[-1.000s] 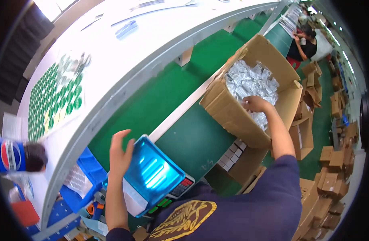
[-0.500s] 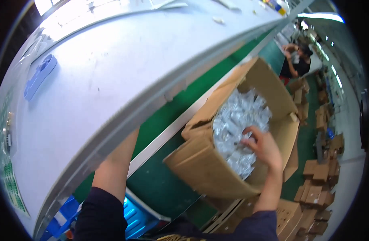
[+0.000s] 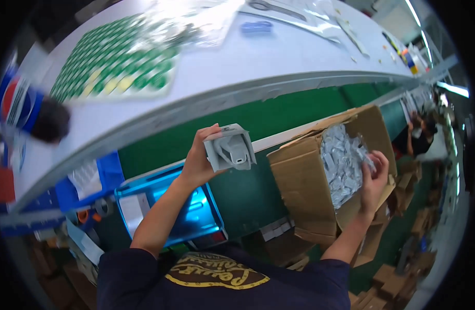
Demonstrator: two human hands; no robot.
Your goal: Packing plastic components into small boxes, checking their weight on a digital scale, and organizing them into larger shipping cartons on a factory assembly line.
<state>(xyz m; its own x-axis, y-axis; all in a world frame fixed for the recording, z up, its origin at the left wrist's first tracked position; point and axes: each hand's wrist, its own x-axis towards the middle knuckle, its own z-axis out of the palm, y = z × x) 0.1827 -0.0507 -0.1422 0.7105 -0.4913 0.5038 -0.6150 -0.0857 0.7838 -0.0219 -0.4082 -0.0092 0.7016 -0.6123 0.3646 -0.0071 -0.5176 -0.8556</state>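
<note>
The left hand [image 3: 198, 157] is wrapped round the left side of a small pale box [image 3: 212, 154], held up above the green bench [image 3: 250, 199]; the box's open end is turned toward the wearer, probably so that the inside can be seen, and a white plastic device [image 3: 238, 153] sits within; the grip on the outer wall leaves the mouth free. The right hand [image 3: 375, 178] is over the big carton [image 3: 302, 191], thumb and fingers brought together, apparently pinching a clear packet [image 3: 369, 161], though the fingers partly cover it; the packet is at the edge of a heap of similar packets [image 3: 336, 168] inside. The carton seems tipped toward the wearer, which likely makes its contents easier to reach.

Near the left forearm, a blue tray [image 3: 198, 206] rests on the bench, with a white piece [image 3: 135, 209] lying in it; below the carton, small white boxes [image 3: 277, 229] sit in a row; further left stands a blue bin [image 3: 110, 173]. Beyond the bench, a white shelf [image 3: 211, 72] carries a sheet of green round stickers [image 3: 113, 59] and a bottle [image 3: 30, 111], both out of the hands' way; far right, a co-worker [image 3: 422, 135] sits.
</note>
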